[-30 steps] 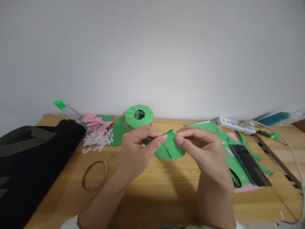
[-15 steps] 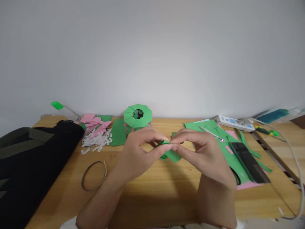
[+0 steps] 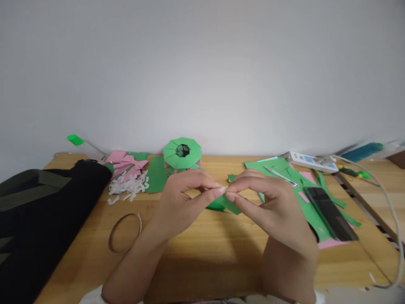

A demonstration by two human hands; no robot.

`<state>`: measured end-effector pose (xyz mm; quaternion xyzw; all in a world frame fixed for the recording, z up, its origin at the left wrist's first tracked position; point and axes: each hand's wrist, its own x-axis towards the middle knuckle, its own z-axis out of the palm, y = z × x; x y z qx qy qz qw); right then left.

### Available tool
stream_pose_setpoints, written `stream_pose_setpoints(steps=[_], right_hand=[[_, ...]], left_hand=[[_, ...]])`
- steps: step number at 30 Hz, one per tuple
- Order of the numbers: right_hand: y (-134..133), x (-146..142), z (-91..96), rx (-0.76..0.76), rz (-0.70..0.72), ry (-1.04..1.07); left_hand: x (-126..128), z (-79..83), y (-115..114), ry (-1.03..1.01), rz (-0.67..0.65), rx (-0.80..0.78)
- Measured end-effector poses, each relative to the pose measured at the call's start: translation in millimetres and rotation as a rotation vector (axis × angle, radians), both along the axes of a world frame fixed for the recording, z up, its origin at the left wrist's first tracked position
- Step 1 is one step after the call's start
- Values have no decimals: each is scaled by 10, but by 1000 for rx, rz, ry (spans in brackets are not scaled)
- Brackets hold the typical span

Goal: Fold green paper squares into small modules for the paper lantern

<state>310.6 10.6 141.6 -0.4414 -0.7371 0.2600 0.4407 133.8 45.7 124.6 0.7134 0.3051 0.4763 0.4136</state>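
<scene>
Between my fingertips is a small folded piece of green paper, held above the middle of the wooden table. My left hand pinches it from the left with thumb and forefinger. From the right, my right hand pinches it close beside the left fingertips. The upper part of the paper is hidden by the fingers. Behind my left hand stands a green and pink paper ring-shaped model with a hole in its top. A flat green paper sheet lies left of it.
Pink paper pieces and white paper strips lie at the left, near a black bag. A tape ring lies in front. At right are green sheets, a pen, a phone and a power strip.
My fingertips have shifted slightly on the green paper, and the folded flap that showed above my left thumb is now hidden. Both hands keep their pinch.
</scene>
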Motion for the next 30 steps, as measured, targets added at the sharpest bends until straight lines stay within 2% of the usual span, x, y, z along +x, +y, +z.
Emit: stream_pose_setpoints(steps=[7,10,13,15,19,23,26,30], right_hand=[[17,139,16,-47,-105,-3],[11,247,4,-57,-215,-13],[10,268,-16,-44,-333,80],[12,204,-18,-53,-290,159],[30,22,-20,-157,-100,170],[86,-21,-74,-226,-157,321],[142,7,-115,-268,-199,470],[175,40,-109,-338,-154,496]], left_hand=[[-51,-21,27,-97,239,-21],[-131,-25,59,-150,354,-55],[-178,-31,82,-244,438,-77],[-157,-25,79,-253,377,-109],[-45,-5,50,-176,170,-195],[8,-6,42,-233,102,-346],[17,-16,48,-286,-1,-451],[25,-45,69,-265,59,-477]])
